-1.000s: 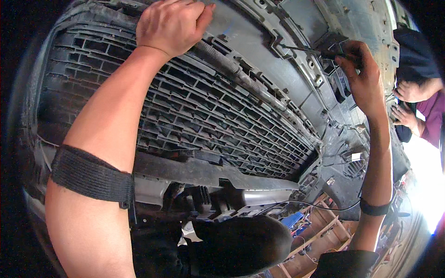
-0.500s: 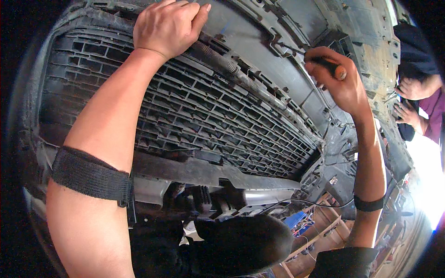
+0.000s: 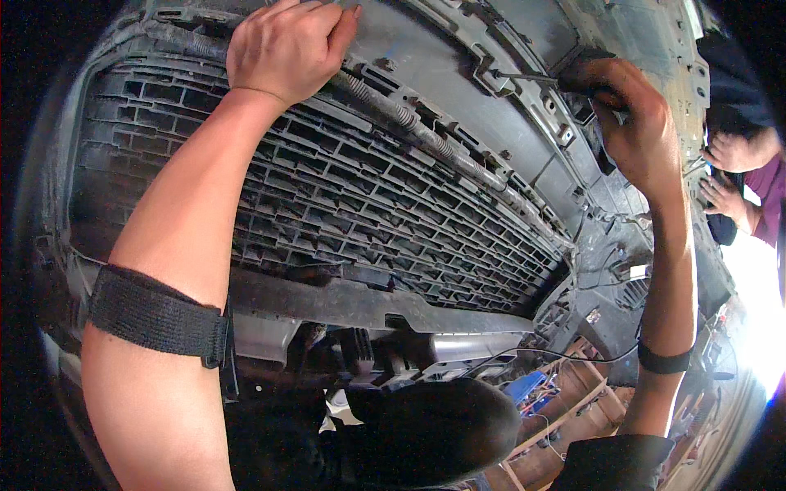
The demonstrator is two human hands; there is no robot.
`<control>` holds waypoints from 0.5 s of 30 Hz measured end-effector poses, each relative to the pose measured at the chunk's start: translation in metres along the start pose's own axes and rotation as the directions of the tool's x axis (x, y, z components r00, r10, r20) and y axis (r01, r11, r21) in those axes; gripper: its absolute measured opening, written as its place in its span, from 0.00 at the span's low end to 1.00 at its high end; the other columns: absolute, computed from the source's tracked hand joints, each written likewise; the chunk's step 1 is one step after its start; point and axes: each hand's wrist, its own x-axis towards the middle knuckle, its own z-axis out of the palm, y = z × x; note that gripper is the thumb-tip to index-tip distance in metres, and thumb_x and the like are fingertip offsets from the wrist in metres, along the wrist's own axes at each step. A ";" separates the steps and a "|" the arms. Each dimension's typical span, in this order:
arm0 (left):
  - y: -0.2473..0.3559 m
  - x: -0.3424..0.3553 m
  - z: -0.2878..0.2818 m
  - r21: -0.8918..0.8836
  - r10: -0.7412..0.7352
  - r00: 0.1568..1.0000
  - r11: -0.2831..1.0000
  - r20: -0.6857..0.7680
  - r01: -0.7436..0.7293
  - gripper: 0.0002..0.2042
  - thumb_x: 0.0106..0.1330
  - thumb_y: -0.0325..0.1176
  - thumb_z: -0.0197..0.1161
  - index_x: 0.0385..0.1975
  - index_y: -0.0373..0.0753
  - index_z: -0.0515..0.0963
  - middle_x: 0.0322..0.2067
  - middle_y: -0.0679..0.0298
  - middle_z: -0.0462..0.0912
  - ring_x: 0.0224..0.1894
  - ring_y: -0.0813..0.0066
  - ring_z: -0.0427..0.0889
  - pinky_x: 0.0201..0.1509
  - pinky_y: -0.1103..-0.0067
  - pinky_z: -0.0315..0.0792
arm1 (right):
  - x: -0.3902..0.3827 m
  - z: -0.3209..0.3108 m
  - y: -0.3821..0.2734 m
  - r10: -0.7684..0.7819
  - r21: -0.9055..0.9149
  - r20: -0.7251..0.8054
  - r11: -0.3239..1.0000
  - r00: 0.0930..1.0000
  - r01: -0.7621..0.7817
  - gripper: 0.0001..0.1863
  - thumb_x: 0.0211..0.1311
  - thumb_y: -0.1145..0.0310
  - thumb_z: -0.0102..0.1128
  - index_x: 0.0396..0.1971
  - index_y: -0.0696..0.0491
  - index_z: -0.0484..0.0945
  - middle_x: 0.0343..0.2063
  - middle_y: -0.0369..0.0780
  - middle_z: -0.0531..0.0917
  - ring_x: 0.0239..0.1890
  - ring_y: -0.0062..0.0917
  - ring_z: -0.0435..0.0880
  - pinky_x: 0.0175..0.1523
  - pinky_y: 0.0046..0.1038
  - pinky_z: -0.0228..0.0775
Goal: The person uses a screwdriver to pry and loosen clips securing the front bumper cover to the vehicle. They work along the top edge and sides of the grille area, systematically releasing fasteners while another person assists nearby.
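Observation:
A dark bumper with a wide brick-patterned grille lies before me, its inner side showing. My left hand is closed at the upper left, over the sensor-like tube and trim along the grille's edge. Its fingers curl away from view, so what they grip is hidden. At the upper right my right hand is wrapped around a screwdriver. The screwdriver's thin shaft points left, and its tip is at a small bracket on the bumper's inner rail. Most of the handle is hidden by my fingers.
A ribbed conduit runs along the grille's upper side. Another person's hands work at the far right edge. Below right stands a wooden shelf or crate with blue items. A black cable crosses above it.
My right hand has moved up and right and turned, so the handle's orange end no longer shows. The screwdriver shaft now lies nearly level. My left hand has barely shifted.

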 end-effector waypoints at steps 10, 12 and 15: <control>-0.001 -0.001 0.000 -0.014 0.006 1.000 1.000 -0.004 -0.006 0.16 0.66 0.44 0.55 0.19 0.42 0.75 0.20 0.63 0.77 0.26 0.60 0.77 0.28 0.67 0.71 | -0.003 -0.004 -0.003 0.101 -0.116 -0.026 0.988 0.994 -0.104 0.09 0.57 0.69 0.60 0.35 0.56 0.76 0.34 0.49 0.81 0.35 0.47 0.79 0.41 0.39 0.71; -0.001 -0.001 0.000 -0.013 0.000 1.000 1.000 -0.010 0.000 0.16 0.67 0.44 0.55 0.20 0.42 0.76 0.20 0.63 0.78 0.26 0.60 0.77 0.29 0.67 0.71 | -0.007 -0.003 0.000 0.033 -0.020 -0.058 0.999 0.998 -0.035 0.10 0.55 0.68 0.62 0.36 0.56 0.76 0.34 0.49 0.81 0.34 0.47 0.80 0.40 0.39 0.71; 0.000 -0.001 0.000 -0.007 -0.009 1.000 1.000 0.009 0.010 0.16 0.67 0.44 0.55 0.20 0.42 0.76 0.21 0.63 0.78 0.26 0.60 0.77 0.29 0.68 0.71 | -0.010 -0.001 -0.002 0.373 0.176 0.002 0.913 0.928 -0.367 0.14 0.56 0.62 0.63 0.36 0.57 0.77 0.31 0.50 0.81 0.33 0.47 0.79 0.40 0.39 0.71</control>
